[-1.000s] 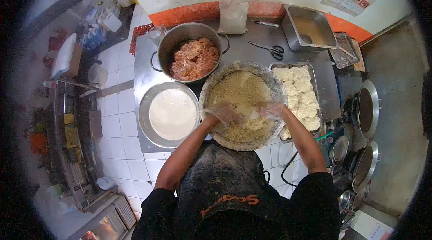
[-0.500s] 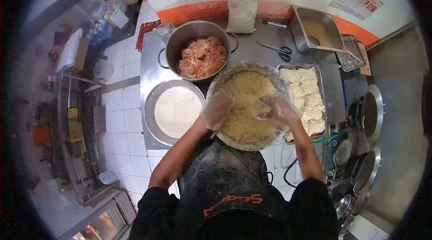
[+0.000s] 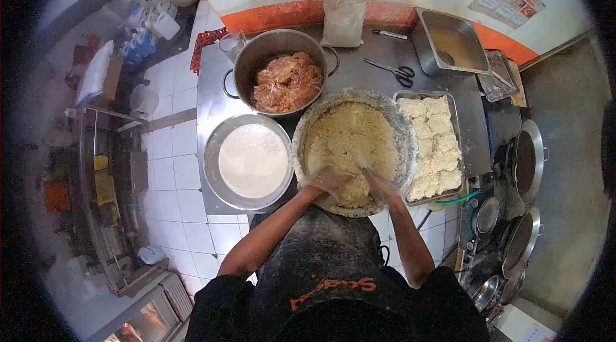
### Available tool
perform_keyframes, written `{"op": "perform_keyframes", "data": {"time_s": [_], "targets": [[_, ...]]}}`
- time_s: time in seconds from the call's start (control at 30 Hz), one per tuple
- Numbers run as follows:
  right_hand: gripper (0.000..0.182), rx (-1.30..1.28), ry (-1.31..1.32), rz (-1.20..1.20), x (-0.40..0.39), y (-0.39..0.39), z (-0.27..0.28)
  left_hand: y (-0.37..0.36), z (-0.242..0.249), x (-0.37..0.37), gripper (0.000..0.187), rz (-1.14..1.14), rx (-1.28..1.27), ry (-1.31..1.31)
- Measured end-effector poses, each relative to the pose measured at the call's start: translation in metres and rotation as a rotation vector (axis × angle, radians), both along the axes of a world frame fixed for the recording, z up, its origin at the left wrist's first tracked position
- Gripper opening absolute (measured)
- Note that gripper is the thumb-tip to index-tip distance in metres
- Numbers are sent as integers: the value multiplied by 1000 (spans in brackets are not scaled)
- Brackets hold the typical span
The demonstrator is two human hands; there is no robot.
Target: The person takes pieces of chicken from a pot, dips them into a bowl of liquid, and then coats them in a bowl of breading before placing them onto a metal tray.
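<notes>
Both of my hands, in clear plastic gloves, are low in a large round bowl [image 3: 405, 130] of pale yellow crumbly coating [image 3: 353, 127]. My left hand [image 3: 330, 183] lies at the bowl's near left, its fingers pointing right into the crumbs. Close by on the right, my right hand [image 3: 380, 187] points its fingers down into them, blurred. Whether either holds anything is hidden. A tray [image 3: 457, 125] of coated pieces [image 3: 431, 143] touches the bowl's right side. To the left is a metal bowl of white liquid [image 3: 253, 161], with a pot of raw meat [image 3: 287, 82] behind it.
Black scissors [image 3: 403, 74] and a marker [image 3: 390, 34] lie behind the bowl, near a bag of white powder [image 3: 343, 21]. A deep steel container [image 3: 451, 43] stands at the back right. Large pans [image 3: 527, 162] line the right side.
Both hands have moved toward the bowl's near edge and closer together. The crumbs at the bowl's centre and back are now uncovered.
</notes>
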State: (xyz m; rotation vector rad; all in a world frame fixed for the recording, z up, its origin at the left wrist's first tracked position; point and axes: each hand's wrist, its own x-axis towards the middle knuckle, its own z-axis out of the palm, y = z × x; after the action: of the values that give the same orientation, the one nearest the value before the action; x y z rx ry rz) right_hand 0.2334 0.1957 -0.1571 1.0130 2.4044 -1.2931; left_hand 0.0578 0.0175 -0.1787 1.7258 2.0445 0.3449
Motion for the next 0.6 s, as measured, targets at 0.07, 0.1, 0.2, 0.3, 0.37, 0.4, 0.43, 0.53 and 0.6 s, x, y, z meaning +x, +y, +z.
{"op": "perform_keyframes", "data": {"time_s": [0.07, 0.1, 0.2, 0.3, 0.37, 0.4, 0.43, 0.53, 0.6], "targets": [[65, -355, 56, -267, 15, 5, 1, -3, -48, -1, 45, -90, 338, -238], [65, -353, 61, -257, 13, 10, 14, 0, -58, -4, 45, -83, 341, -231], [62, 308, -62, 234, 5, 22, 64, 10, -24, -15, 42, -45, 101, -85], [51, -612, 180, -598, -64, -2, 172, 18, 53, -35, 39, 9, -322, -40], [50, -152, 148, -224, -68, 37, 97, 0, -4, -44, 32, 55, 193, 320], [49, 309, 105, 151, -74, 53, 71, -8, -4, -50, 32, 56, 197, 327], [49, 311, 110, 152, -96, 52, 86, -16, -1, -55, 30, 281, 304, -278], [41, 645, -278, 235, -148, 33, 109, -13, -38, -55, 30, 360, 382, -326], [45, 985, 69, 95, -160, 36, 10, -16, -28, -58, 29, 185, 361, 283]]}}
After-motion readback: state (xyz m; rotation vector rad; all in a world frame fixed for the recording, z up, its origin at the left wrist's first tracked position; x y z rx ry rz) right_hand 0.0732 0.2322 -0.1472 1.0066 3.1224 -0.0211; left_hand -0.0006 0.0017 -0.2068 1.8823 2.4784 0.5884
